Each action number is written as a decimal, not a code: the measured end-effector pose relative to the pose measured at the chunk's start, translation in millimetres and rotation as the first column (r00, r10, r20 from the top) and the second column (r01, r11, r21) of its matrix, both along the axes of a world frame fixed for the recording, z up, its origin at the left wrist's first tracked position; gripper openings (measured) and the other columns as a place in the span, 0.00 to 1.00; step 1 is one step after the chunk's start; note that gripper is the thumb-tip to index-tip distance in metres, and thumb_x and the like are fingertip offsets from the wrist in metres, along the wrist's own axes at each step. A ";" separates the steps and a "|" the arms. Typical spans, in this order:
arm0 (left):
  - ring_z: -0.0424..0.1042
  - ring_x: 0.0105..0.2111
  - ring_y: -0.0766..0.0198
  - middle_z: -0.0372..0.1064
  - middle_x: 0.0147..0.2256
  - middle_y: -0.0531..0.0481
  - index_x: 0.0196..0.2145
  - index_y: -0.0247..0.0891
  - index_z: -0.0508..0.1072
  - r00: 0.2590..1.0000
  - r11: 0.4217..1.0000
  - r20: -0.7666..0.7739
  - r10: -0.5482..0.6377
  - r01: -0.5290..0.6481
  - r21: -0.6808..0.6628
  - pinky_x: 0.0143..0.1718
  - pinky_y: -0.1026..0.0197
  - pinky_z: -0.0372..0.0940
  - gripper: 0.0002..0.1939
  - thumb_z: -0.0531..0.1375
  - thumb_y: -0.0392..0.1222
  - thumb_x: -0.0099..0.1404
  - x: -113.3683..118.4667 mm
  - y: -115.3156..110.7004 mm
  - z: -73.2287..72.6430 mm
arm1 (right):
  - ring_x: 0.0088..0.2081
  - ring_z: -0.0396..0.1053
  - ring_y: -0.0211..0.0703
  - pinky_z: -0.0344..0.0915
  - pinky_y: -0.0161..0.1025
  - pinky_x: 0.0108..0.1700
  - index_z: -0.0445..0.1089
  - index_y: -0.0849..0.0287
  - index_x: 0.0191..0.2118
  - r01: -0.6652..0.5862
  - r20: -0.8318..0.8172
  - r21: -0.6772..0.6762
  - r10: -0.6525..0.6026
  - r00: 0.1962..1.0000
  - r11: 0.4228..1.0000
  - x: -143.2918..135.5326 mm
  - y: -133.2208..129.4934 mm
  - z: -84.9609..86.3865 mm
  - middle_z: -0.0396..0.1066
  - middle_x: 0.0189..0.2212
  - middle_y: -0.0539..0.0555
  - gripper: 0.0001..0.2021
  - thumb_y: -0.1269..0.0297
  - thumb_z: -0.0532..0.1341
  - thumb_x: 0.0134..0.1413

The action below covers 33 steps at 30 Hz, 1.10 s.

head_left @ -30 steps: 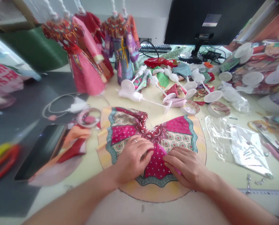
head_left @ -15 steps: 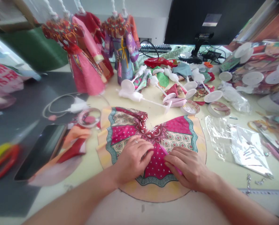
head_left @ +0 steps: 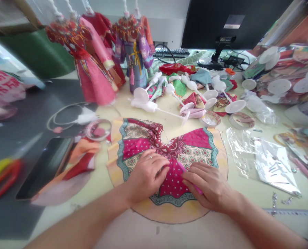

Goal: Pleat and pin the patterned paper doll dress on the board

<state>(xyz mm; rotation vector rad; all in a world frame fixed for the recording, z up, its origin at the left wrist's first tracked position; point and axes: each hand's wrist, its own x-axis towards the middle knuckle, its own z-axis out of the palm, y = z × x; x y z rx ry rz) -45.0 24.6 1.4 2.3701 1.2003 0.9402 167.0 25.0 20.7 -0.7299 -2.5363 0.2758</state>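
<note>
A rounded piece of patterned fabric (head_left: 174, 193) lies spread on the table, magenta and cream with a teal wavy border, a pale outer rim and a notch at its far edge. My left hand (head_left: 148, 173), a ring on one finger, rests on its middle with fingers curled and thumb close to the forefinger, gathering some cloth. My right hand (head_left: 205, 183) is closed round a slim pink stick-like tool (head_left: 181, 166), slanted over the fabric. The tool's lower part shows past my fingers; the middle is hidden, so its kind is unclear.
Doll dresses on stands (head_left: 92, 72) are at the back left, white doll stands (head_left: 146, 104) beyond the fabric. Left are a phone (head_left: 46, 166), scissors (head_left: 6, 176), fabric scraps (head_left: 78, 166) and a tape roll (head_left: 98, 130). Clear plastic bags (head_left: 275, 162) lie right, a monitor (head_left: 231, 24) behind.
Almost nothing differs. My right hand and the pink tool have shifted very slightly; my left hand and the fabric stay in place.
</note>
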 end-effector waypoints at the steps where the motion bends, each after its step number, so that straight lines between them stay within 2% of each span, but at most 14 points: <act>1: 0.69 0.37 0.64 0.73 0.35 0.51 0.38 0.38 0.69 1.000 1.000 0.001 0.000 0.000 0.000 0.52 0.49 0.58 0.07 0.54 0.34 0.63 0.1 -0.1 0.0 | 0.25 0.58 0.37 0.58 0.36 0.29 0.62 0.62 0.37 -0.001 0.000 0.000 0.001 1.000 1.000 0.1 0.1 0.1 0.62 0.22 0.50 0.06 0.75 0.50 0.57; 10: 0.70 0.38 0.62 0.73 0.35 0.50 0.39 0.38 0.70 1.000 1.000 0.004 0.001 -0.001 0.001 0.52 0.48 0.58 0.08 0.53 0.34 0.63 0.9 0.4 -0.5 | 0.25 0.58 0.37 0.58 0.36 0.29 0.62 0.62 0.36 -0.002 0.010 0.000 0.002 1.000 1.000 -0.2 0.0 -0.1 0.62 0.22 0.50 0.06 0.74 0.49 0.58; 16: 0.67 0.44 0.60 0.71 0.39 0.48 0.42 0.38 0.68 1.000 1.000 0.002 -0.018 0.018 0.009 0.53 0.49 0.58 0.10 0.54 0.33 0.62 0.0 1.2 0.7 | 0.25 0.57 0.37 0.58 0.36 0.29 0.63 0.62 0.36 0.000 0.020 -0.009 0.000 1.000 1.000 -0.3 0.3 -0.5 0.62 0.22 0.51 0.07 0.75 0.49 0.57; 20: 0.64 0.49 0.58 0.68 0.46 0.46 0.51 0.37 0.62 0.999 0.999 -0.006 -0.038 0.038 -0.014 0.56 0.47 0.56 0.18 0.52 0.31 0.62 -0.1 -0.7 2.4 | 0.25 0.56 0.37 0.58 0.37 0.29 0.63 0.63 0.35 0.004 0.034 -0.001 -0.004 0.999 1.000 -0.1 -0.1 -0.8 0.62 0.22 0.51 0.07 0.75 0.50 0.57; 25: 0.58 0.55 0.58 0.62 0.53 0.44 0.58 0.36 0.52 0.995 0.989 0.030 -0.093 0.096 -0.113 0.57 0.51 0.56 0.26 0.50 0.30 0.63 0.9 -3.9 2.6 | 0.25 0.56 0.37 0.57 0.36 0.28 0.63 0.63 0.34 0.008 0.025 0.004 -0.008 1.000 1.000 0.7 -0.4 -1.2 0.62 0.21 0.51 0.07 0.75 0.50 0.58; 28: 0.60 0.54 0.59 0.59 0.55 0.43 0.60 0.37 0.46 0.988 0.975 0.084 -0.128 0.141 -0.170 0.56 0.52 0.57 0.29 0.50 0.30 0.63 1.8 -4.3 1.9 | 0.26 0.57 0.37 0.57 0.36 0.29 0.63 0.63 0.35 0.013 0.018 0.005 -0.013 1.000 1.000 0.9 0.3 -1.2 0.62 0.22 0.51 0.07 0.75 0.50 0.58; 33: 0.61 0.53 0.60 0.59 0.55 0.43 0.61 0.40 0.44 0.983 0.957 0.132 -0.130 0.159 -0.244 0.55 0.52 0.58 0.30 0.50 0.30 0.63 2.7 -4.1 1.5 | 0.25 0.56 0.37 0.56 0.36 0.28 0.63 0.63 0.34 0.013 0.037 0.013 -0.014 0.999 1.000 1.1 0.9 -2.2 0.62 0.21 0.51 0.08 0.74 0.49 0.58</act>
